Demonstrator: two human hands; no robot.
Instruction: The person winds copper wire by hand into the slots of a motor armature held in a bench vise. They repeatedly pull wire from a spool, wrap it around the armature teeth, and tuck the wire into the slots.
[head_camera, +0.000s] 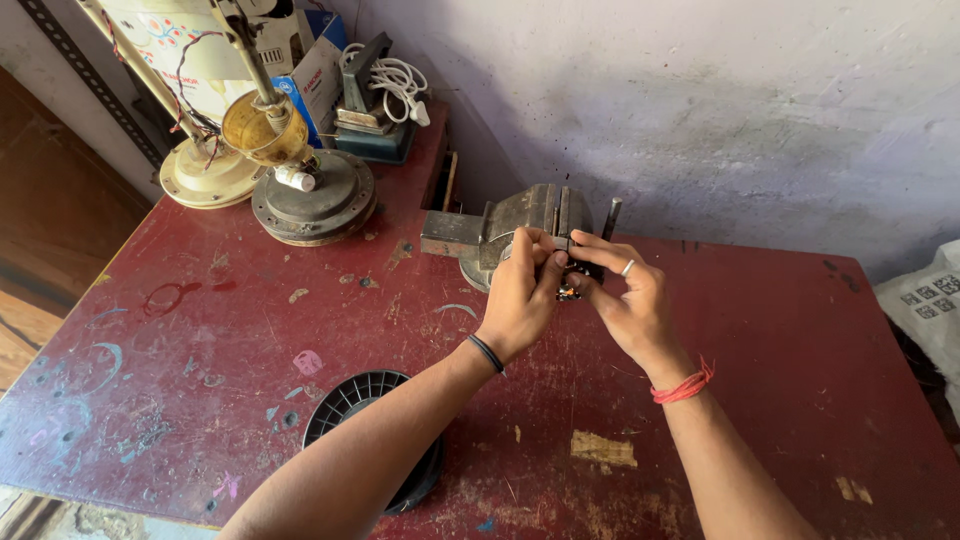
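Both my hands meet at a small dark part (569, 291) just in front of the bench vise (530, 225). Left hand (520, 295): fingers curled, fingertips pinching the part from the left; black band on that wrist. Right hand (630, 300): thumb and forefinger closed on the same part from the right, other fingers fanned out, ring on one finger, red thread on the wrist. The part is mostly hidden by fingers; I see a dark body with a bit of copper colour low down, and I can't tell what kind of part it is. It sits just at the vise's near face; whether it touches the jaws I can't tell. The vise handle bar sticks up at the right of the vise.

Vise stands at the back of a worn red table (780, 400), close to the grey wall. Under my left forearm, at the table's near edge, lies a round black ribbed plastic cover (355, 400), partly hidden. Far left back: a round grey metal base (315, 205) with a brass-coloured cup above it, a cream base beside it, wires, a blue-and-white box (315, 75), a coil of white cord (395, 78).
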